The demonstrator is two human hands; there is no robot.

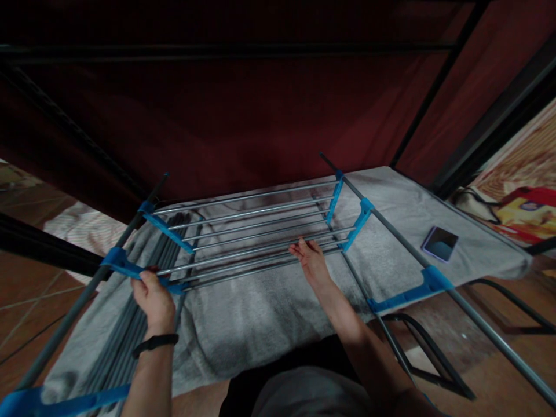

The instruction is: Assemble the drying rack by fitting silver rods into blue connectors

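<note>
The left hand [154,298] grips a blue bracket [123,263]; the half-curled right hand [313,263] meets a rod [243,253], grip unclear.

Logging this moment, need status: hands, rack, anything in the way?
Left hand gripping blue bracket; right hand at rods. Rack over grey blanket. Phone on blanket, right of rack, away from both hands.

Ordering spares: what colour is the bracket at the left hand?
The bracket is blue in the head view.
</note>
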